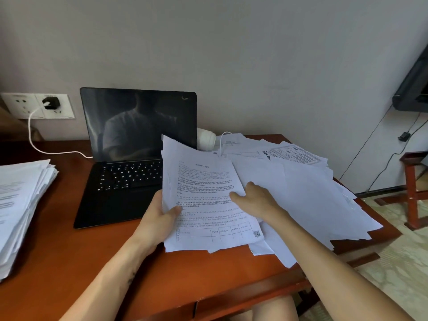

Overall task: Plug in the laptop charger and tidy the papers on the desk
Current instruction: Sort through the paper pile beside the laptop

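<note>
The left hand [159, 218] and the right hand [257, 198] reach from the near edge over the table [162, 286] and hold one sheaf [208, 205] of printed sheets between them, tilted up from the table. The left hand grips the sheaf's left edge, thumb on the printed face and fingers curled behind it. The right hand pinches the right edge, thumb laid across the text, fingers bent down against the sheets below.

The table is red-brown wood and stands against a grey wall. The loose papers [312, 193] cover its right half in an untidy spread, some reaching over the right edge and the near right corner. The sheaf's upper part hides the right side of the laptop [125, 163], which stands open at the middle of the far edge with a dark screen. A stack [20, 205] of papers, roughly squared, lies at the left edge.

On the wall past the far left corner is a socket plate [20, 105], and the black charger [51, 103] sits plugged in it. Its white cable [31, 137] hangs down, runs along the table and meets the left side of the laptop. Behind the laptop, at the far edge, a white rounded object [206, 139] lies beside a thin white wire [222, 140]; what it is I cannot tell. Right of the table stands a red stool [414, 200] on the floor, with black wires [382, 163] hanging along the wall.
</note>
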`<act>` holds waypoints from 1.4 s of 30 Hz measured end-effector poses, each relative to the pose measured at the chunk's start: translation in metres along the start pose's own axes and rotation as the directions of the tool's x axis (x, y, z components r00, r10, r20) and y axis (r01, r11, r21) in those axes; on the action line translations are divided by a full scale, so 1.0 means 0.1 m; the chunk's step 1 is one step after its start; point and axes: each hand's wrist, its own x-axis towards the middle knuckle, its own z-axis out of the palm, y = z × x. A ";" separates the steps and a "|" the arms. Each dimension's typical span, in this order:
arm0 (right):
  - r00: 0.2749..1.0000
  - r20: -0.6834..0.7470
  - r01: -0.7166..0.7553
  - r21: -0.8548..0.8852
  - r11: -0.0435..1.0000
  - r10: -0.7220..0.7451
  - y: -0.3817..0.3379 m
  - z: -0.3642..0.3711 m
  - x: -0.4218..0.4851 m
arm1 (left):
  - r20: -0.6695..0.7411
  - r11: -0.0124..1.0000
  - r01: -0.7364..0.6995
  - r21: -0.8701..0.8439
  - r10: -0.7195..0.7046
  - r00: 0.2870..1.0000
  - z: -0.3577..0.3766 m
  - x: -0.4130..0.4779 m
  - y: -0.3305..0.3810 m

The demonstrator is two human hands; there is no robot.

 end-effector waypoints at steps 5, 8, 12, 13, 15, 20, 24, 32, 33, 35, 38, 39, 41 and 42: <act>0.998 -0.055 0.027 0.156 0.987 -0.019 0.05 -0.03 -0.06 | -0.015 0.998 0.013 -0.056 -0.014 1.000 -0.01 -0.04 0.04; 1.000 0.025 -0.012 0.354 0.935 0.003 0.05 -0.04 -0.09 | 0.011 0.995 0.023 -0.094 -0.022 1.000 -0.02 -0.05 0.07; 0.998 0.037 -0.055 0.518 0.853 0.042 0.12 0.00 0.00 | 0.032 0.995 0.007 -0.103 -0.003 0.999 -0.03 -0.05 0.09; 0.997 0.014 -0.066 0.532 0.844 0.069 0.14 0.01 0.02 | 0.036 0.995 0.002 -0.101 0.002 0.999 -0.03 -0.05 0.08; 0.991 -0.048 -0.075 0.565 0.822 0.123 0.15 0.01 0.01 | 0.042 0.996 -0.010 -0.084 0.014 0.999 -0.03 -0.04 0.07; 0.960 -0.206 -0.025 0.608 0.794 0.188 0.17 0.03 -0.08 | 0.027 0.999 -0.032 -0.028 0.033 0.999 0.00 -0.04 0.08; 0.990 -0.124 0.015 0.569 0.822 0.067 0.14 0.13 -0.15 | 0.069 1.000 -0.013 -0.028 0.015 0.997 -0.04 0.00 0.01; 0.941 -0.312 0.034 0.478 0.878 0.133 0.04 0.11 -0.18 | 0.215 0.998 0.054 0.030 -0.059 0.975 -0.16 0.05 -0.03; 0.955 -0.279 0.043 0.463 0.885 0.100 0.02 0.12 -0.20 | 0.199 0.996 0.075 0.040 -0.081 0.977 -0.14 0.12 0.00; 0.978 -0.210 0.072 0.394 0.916 0.014 0.02 0.11 -0.24 | 0.170 0.995 0.080 0.056 -0.089 0.981 -0.09 0.22 0.05; 0.979 -0.197 0.088 0.228 0.970 -0.042 0.20 0.01 -0.31 | 0.134 0.989 0.146 -0.019 -0.142 0.981 -0.09 0.19 0.04; 0.972 -0.232 0.086 0.175 0.981 -0.044 0.30 -0.03 -0.34 | 0.130 0.982 0.187 -0.042 -0.180 0.975 -0.07 0.14 0.05; 0.941 -0.337 0.039 0.037 0.999 -0.024 0.54 -0.10 -0.38 | 0.147 0.974 0.205 -0.093 -0.190 0.971 -0.09 0.01 0.10; 0.930 -0.367 -0.028 -0.034 0.999 0.014 0.64 -0.14 -0.40 | 0.143 0.978 0.189 -0.089 -0.176 0.974 -0.09 -0.01 0.10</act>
